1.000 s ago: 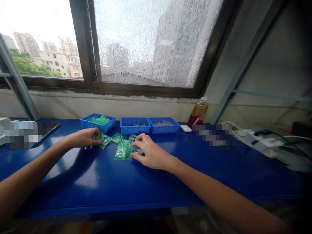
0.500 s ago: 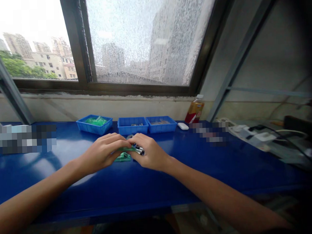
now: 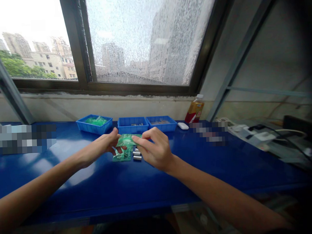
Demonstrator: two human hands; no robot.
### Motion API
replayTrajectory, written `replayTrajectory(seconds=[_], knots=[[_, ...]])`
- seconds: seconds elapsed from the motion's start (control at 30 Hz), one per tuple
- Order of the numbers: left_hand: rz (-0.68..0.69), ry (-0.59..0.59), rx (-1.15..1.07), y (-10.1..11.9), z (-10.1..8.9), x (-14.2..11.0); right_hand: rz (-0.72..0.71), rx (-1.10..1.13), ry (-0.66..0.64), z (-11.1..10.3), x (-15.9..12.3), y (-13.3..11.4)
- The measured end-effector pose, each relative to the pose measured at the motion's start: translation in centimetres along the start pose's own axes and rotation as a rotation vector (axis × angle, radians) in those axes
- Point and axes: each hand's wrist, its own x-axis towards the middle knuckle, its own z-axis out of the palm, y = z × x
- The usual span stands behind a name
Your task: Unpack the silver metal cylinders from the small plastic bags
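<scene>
A small green translucent plastic bag [image 3: 126, 140] is pinched at its right side between the thumb and fingers of my right hand [image 3: 157, 147]. My left hand [image 3: 109, 144] is at the bag's left edge, thumb raised and fingers apart; whether the fingertips touch the bag I cannot tell. On the table beneath lie more green bags [image 3: 123, 155], partly covered by the held one. Just right of them sit several small white-and-dark blocks [image 3: 137, 156], some hidden behind my right hand.
Along the back of the blue table [image 3: 117, 193] stand a blue bin [image 3: 81, 126] of green bags and two blue bins [image 3: 133, 129] [image 3: 163, 128] with small parts. A drink bottle [image 3: 195, 110], a white case [image 3: 183, 126] and power strips with cables [image 3: 259, 137] are to the right.
My hands have moved apart. The white-and-dark piece seen at my right fingers is out of sight there, and the green bag is now spread out in my right hand. My left hand has opened.
</scene>
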Motion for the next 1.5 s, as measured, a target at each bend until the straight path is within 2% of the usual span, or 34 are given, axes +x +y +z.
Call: replayTrajectory(seconds=[0.03,0.1,0.3,0.47,0.7,0.83,0.93,1.1,1.33,1.4,1.5], knots=[[-0.014,-0.018,-0.058,-0.1,0.0,0.0,-0.035,0.000,-0.015,0.0,0.0,0.0],[0.019,0.019,-0.111,-0.1,-0.1,0.1,-0.041,0.035,-0.069,0.2,0.1,-0.1],[0.158,0.222,-0.030,0.0,-0.1,0.3,0.258,0.312,-0.168,0.5,0.7,-0.1],[0.244,0.230,0.058,-0.8,0.6,0.4,0.378,0.459,-0.188,0.5,0.7,-0.1],[0.336,0.238,0.106,-0.8,0.9,0.1,0.268,0.414,-0.131,0.5,0.7,0.2],[0.365,0.257,0.133,-0.4,1.1,0.0,0.261,0.394,-0.118,0.5,0.7,0.3],[0.342,0.284,0.239,-0.5,1.0,0.0,0.249,0.382,-0.102,0.6,0.7,0.2],[0.279,0.259,0.327,-0.6,0.8,0.0,0.251,0.355,-0.109,0.6,0.6,0.2],[0.287,0.391,0.618,-0.2,1.1,0.0,0.282,0.364,-0.171,1.0,0.4,-0.1],[0.290,0.428,0.604,-0.3,1.2,0.0,0.332,0.350,-0.154,1.2,0.3,-0.3],[0.298,0.423,0.367,-0.3,1.3,0.1,0.467,0.399,-0.105,1.5,0.2,-0.6]])
